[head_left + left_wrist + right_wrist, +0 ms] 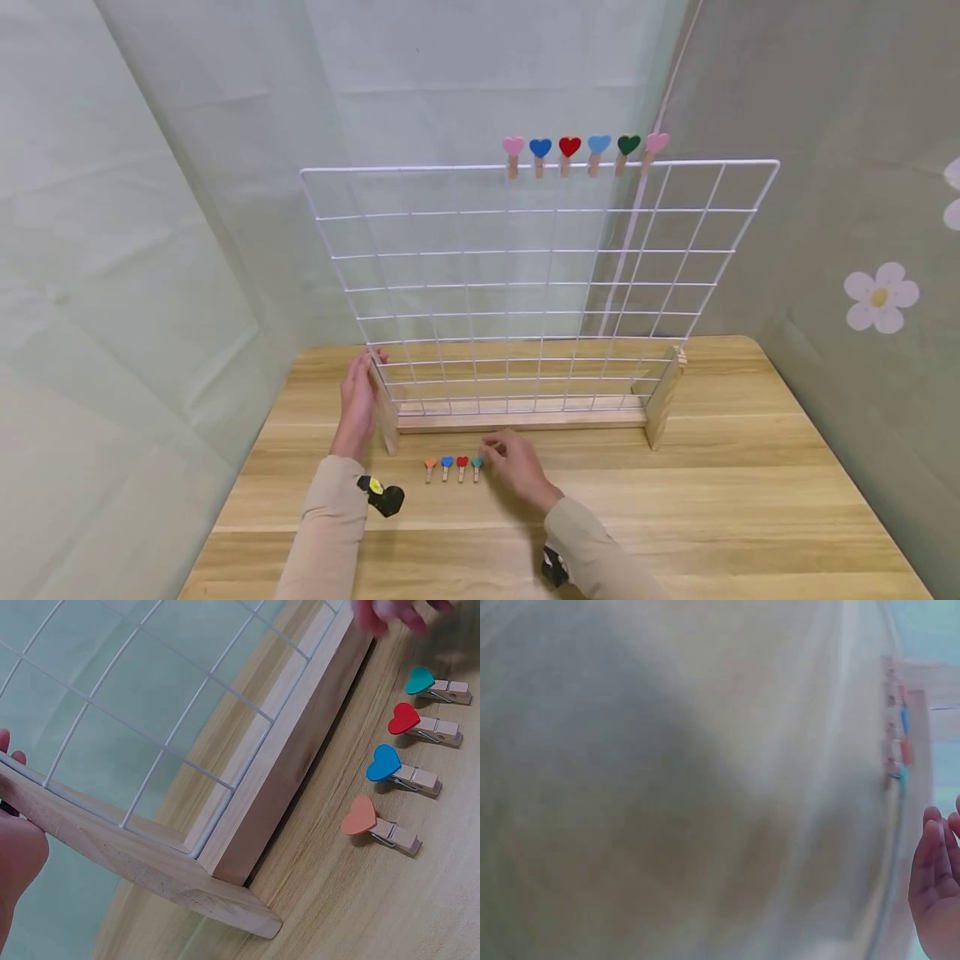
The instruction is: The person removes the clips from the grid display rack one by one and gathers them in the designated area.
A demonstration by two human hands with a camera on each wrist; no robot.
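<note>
Right hand [517, 465] low over the table [750, 500], fingers loosely bent and holding nothing, tips just beside the teal clip [477, 466]; right wrist view is too blurred to confirm contact. Four heart clips lie in a row: orange [430, 467], blue [446, 466], red [462, 465], teal. Left hand [357, 404] flat against the left wooden foot [386, 421] of the wire grid [525, 283], fingers straight. Six more heart clips [584, 152] sit on the grid's top wire. Pale green curtain [187, 208] all round.
</note>
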